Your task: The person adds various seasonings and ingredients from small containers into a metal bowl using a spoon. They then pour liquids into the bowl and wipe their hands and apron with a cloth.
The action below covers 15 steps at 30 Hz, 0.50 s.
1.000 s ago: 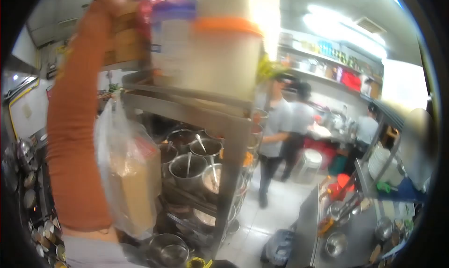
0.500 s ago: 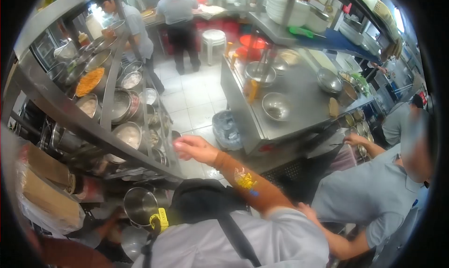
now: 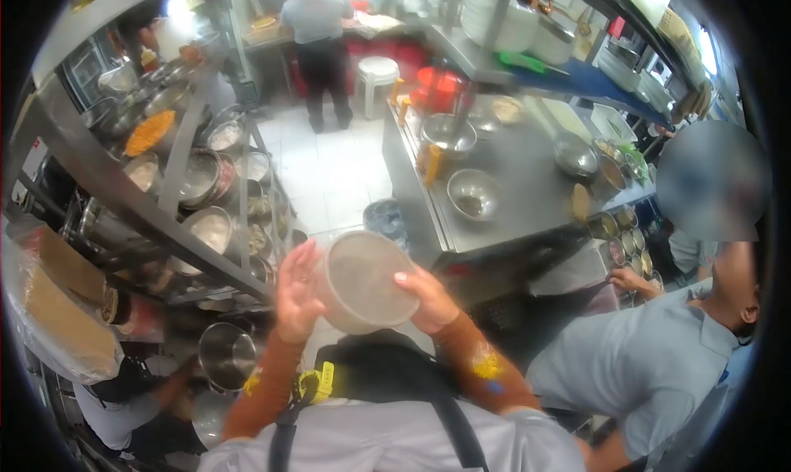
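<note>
A round, translucent plastic tub (image 3: 369,284) is held up in front of my chest, its flat round face toward me. My right hand (image 3: 430,302) grips its right side, the thumb on the near face and the other fingers mostly hidden. At the tub's left side, my left hand (image 3: 298,292) is open with fingers stretched up and apart. Whether its palm touches the tub I cannot tell. Brown sleeves cover both my forearms.
On my left, a metal rack (image 3: 169,245) holds several bowls. A steel counter (image 3: 519,204) with a metal bowl (image 3: 474,194) stands ahead right. A co-worker (image 3: 634,332) is close on my right; another person (image 3: 124,406) is low at left. A bin (image 3: 386,218) stands by the counter.
My left hand and the tub have come into view, and my right hand, earlier stretched out leftward without the tub, now grips it. The low person at left shows more.
</note>
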Each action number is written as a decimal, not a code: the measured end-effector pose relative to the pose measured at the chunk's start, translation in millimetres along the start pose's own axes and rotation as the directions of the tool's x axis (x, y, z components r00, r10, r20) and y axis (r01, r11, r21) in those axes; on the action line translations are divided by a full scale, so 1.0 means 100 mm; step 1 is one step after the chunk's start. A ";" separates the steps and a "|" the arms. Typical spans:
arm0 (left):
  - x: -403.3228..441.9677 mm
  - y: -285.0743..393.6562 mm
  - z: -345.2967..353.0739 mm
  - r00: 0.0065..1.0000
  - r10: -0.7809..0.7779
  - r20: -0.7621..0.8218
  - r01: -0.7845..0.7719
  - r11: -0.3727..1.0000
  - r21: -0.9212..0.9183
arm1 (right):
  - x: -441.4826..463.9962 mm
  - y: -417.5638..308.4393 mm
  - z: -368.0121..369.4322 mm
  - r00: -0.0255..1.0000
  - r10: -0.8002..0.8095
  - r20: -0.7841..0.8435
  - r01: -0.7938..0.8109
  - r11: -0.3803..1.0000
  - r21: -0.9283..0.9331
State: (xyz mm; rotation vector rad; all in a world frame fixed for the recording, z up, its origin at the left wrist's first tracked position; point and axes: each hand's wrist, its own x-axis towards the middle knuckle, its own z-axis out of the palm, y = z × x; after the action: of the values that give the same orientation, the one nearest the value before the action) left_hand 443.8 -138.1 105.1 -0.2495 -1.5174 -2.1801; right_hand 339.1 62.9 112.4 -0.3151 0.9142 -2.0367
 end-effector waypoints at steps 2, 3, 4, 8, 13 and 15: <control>-0.01 -0.47 0.07 0.961 -0.278 -0.003 0.250 0.869 -0.426 | -0.07 0.02 -0.15 0.994 -0.087 -0.070 0.084 0.995 -0.048; -0.04 -0.66 0.10 0.877 -0.478 0.056 0.423 0.709 -0.565 | -0.09 0.03 -0.20 0.985 -0.136 -0.104 0.128 0.989 -0.077; -0.05 -0.81 0.16 0.867 -0.491 0.087 0.412 0.606 -0.681 | -0.10 0.05 -0.23 0.974 -0.177 -0.143 0.148 0.971 -0.189; 0.23 -0.89 0.37 0.842 -0.480 0.246 0.517 0.589 -0.622 | -0.11 0.02 -0.51 0.926 -0.315 -0.208 0.195 0.871 -0.451; 0.93 -1.13 0.35 0.784 -0.544 0.299 0.599 0.536 -0.595 | 0.24 -0.22 -1.55 0.539 -0.327 -0.776 0.215 0.944 -0.249; 1.20 -1.22 0.29 0.773 -0.536 0.340 0.626 0.553 -0.550 | 0.45 -0.42 -1.96 0.313 -0.272 -0.910 0.126 0.962 -0.244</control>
State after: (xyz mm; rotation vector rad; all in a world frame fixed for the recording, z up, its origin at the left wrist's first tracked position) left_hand 278.4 -109.9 62.8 -0.0986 -0.8982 -3.2672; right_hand 184.8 137.7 -0.1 0.9050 1.7843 -2.3481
